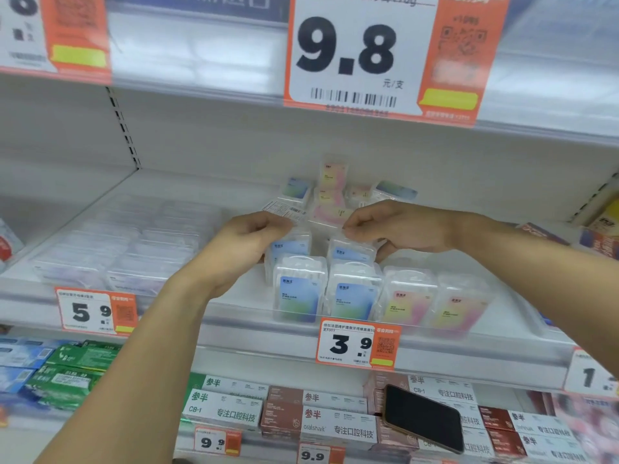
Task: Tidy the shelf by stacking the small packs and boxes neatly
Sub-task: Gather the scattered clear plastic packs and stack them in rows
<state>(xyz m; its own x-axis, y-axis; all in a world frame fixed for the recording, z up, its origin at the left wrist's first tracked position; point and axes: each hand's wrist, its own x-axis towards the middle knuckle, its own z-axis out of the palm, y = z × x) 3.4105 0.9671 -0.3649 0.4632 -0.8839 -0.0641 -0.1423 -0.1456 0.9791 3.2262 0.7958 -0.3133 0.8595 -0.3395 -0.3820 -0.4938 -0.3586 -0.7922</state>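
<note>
Both hands up at shelf, behind 3.9 price tag (358, 343). L hand (249, 239) & R hand (400, 229) pinched one clear pink pack (326, 217) by its ends, above blue packs (298, 296). Best lowered level, edges squared w/ row beneath before release.

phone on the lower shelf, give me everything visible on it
The phone is a dark slab with a black, unlit screen facing up and a thin, lighter metallic-looking edge. It lies tilted, long axis running from upper left to lower right, resting on the white and brown toothpaste boxes on the shelf below the 3.9 tag. Neither hand touches it.
</note>
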